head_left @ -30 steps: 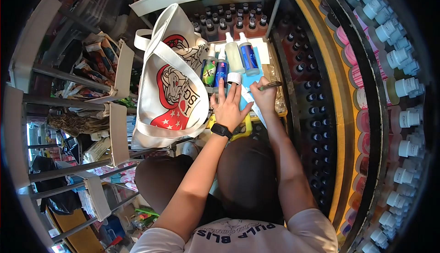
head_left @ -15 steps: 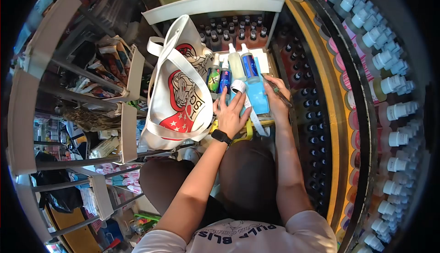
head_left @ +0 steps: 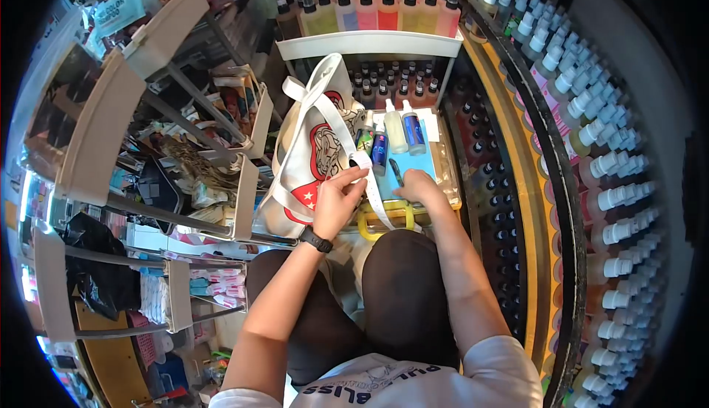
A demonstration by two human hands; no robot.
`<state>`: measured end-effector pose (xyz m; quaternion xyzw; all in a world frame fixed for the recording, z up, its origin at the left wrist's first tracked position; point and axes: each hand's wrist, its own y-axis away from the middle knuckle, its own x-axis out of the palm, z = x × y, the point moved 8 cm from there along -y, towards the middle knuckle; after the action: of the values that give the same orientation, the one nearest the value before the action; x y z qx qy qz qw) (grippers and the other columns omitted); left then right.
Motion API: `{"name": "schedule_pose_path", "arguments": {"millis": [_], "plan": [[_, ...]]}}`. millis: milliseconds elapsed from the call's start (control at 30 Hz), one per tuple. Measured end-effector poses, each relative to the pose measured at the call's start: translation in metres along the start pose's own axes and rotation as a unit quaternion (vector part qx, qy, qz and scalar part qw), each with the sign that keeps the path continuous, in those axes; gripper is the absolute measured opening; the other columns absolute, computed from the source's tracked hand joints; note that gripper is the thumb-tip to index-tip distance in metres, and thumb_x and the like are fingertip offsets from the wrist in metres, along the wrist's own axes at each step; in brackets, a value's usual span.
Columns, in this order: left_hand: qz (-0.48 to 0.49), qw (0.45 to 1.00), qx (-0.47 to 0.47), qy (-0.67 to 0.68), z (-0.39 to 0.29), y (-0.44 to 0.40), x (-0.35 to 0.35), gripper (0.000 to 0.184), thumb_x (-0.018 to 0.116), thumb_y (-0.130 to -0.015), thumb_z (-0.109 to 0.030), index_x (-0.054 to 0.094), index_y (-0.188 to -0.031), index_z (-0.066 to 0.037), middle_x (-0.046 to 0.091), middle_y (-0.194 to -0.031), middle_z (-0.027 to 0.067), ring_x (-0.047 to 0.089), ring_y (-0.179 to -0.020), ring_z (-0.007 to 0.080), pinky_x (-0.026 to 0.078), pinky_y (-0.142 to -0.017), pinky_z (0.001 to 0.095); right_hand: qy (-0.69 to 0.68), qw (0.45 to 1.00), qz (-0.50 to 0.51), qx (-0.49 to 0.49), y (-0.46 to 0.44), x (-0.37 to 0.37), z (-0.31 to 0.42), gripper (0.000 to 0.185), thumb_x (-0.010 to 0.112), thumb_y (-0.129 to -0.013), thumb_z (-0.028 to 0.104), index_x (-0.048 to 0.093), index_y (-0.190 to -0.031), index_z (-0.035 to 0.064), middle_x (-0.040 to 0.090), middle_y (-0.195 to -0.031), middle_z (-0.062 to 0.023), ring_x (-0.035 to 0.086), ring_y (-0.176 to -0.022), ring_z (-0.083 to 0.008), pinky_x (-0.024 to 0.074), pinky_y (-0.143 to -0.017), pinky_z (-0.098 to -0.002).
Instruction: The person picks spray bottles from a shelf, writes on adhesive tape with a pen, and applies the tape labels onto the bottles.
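My left hand (head_left: 341, 195) pinches the white label roll (head_left: 360, 160) near the tote bag (head_left: 314, 149). From the roll a white strip (head_left: 375, 200) hangs down over the yellow handle (head_left: 364, 223). My right hand (head_left: 419, 188) is closed at the dark pen (head_left: 396, 172), which lies against the blue sheet (head_left: 419, 166); how firmly it is gripped is hard to see. Behind the hands are a green-labelled bottle (head_left: 365, 136), a blue-labelled bottle (head_left: 379, 151), a clear spray bottle (head_left: 395, 129) and another blue-labelled bottle (head_left: 413, 130).
Bottles fill the white-edged shelf (head_left: 369, 43) ahead. On the right, white-capped bottles (head_left: 620, 195) line a rack beside a yellow rail (head_left: 526, 186). Shelves with packets (head_left: 236, 109) and a black bag (head_left: 96, 268) stand on the left.
My left hand has lifted the roll off to the left, by the tote bag. My right hand has lowered the pen to the blue sheet. The view has tilted up, showing more upper shelf.
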<state>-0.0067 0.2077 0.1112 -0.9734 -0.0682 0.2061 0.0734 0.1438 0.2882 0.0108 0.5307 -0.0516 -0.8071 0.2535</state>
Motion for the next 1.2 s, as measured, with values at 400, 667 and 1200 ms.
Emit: {"name": "schedule_pose_path", "arguments": {"millis": [400,667,1200], "plan": [[-0.003,0.982,-0.112,0.153,0.028,0.0,0.01,0.019,0.061,-0.079,-0.008,0.064,-0.096,-0.002,0.063,-0.082,0.005,0.056,-0.06,0.0062,0.046,-0.05,0.0184,-0.333,0.912,-0.188,-0.147,0.07,-0.039,0.041,0.024,0.066,-0.074,0.016,0.064,-0.094,0.0023,0.064,-0.075,-0.014,0.062,-0.07,-0.0156,0.0471,-0.064,-0.0272],[-0.004,0.96,-0.181,0.213,0.045,0.005,0.026,0.019,0.06,-0.08,-0.01,0.063,-0.095,0.002,0.063,-0.078,0.0056,0.056,-0.061,0.0061,0.045,-0.05,0.0181,-0.219,0.911,-0.284,-0.205,0.09,-0.044,0.052,0.023,0.07,-0.069,0.013,0.067,-0.091,0.0089,0.064,-0.07,-0.0102,0.061,-0.063,-0.0142,0.0465,-0.06,-0.0262],[0.068,0.932,0.108,-0.34,0.032,-0.061,0.138,0.017,0.056,-0.073,-0.017,0.063,-0.076,-0.001,0.059,-0.076,0.0158,0.057,-0.075,0.0306,0.046,-0.067,0.0366,-0.368,0.797,-0.472,-0.082,0.119,-0.048,-0.056,0.009,0.065,-0.073,0.004,0.064,-0.08,-0.0008,0.063,-0.077,-0.0081,0.059,-0.065,-0.0118,0.046,-0.055,-0.0233]]}}
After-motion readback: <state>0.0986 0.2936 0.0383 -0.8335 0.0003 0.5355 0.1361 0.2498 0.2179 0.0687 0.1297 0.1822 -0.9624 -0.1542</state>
